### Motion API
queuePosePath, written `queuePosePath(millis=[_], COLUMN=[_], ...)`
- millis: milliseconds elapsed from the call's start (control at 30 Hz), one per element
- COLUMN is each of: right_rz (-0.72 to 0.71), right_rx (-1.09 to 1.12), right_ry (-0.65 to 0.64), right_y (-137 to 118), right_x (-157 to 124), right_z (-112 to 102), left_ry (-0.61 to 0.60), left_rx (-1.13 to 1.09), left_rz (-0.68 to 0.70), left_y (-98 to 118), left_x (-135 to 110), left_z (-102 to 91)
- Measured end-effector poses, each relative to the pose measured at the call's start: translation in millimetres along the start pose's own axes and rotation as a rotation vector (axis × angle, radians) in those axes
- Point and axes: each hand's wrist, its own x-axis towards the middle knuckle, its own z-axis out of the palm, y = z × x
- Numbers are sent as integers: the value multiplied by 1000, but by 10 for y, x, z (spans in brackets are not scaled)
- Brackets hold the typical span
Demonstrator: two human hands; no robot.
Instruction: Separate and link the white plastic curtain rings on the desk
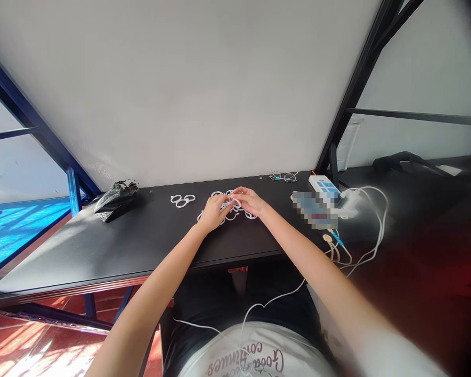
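Note:
Several white rings lie together near the middle of the black tabletop (157,233), partly covered by my hands. My left hand (214,213) is curled over the left side of this pile, its fingers closed toward the thumb on a ring. From the right, my right hand (248,201) pinches a white ring (237,201) between thumb and fingers, close to my left fingertips. Whether the two hands grip joined rings cannot be made out. Apart on the left lies a trio of white rings (181,201), touching one another.
A crumpled black plastic bag (116,199) lies at the left. Eyeglasses (283,176) rest near the wall. To the right are a blurred-out phone (315,210), a white power strip (324,188) and looping white cables (382,220). Black metal frame bars (351,89) rise beside the table.

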Motion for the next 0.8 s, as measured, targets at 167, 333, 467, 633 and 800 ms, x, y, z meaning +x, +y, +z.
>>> queuePosePath(millis=[167,333,467,633,800], right_rz=[8,19,26,60,65], right_rx=[7,12,10,-61,-161], right_ry=[51,72,61,-46,-143], right_y=[-16,-16,-7,-1,-38], right_x=[-18,-17,-10,-22,-55], right_z=[36,45,36,37,84], left_ry=[-17,15,53,50,6], left_rx=[-19,-2,4,0,16], left_rz=[20,-9,-54,-54,-5], left_y=[-41,-11,22,-28,-110], left_x=[-5,8,17,27,28], left_z=[19,-5,-47,-13,64])
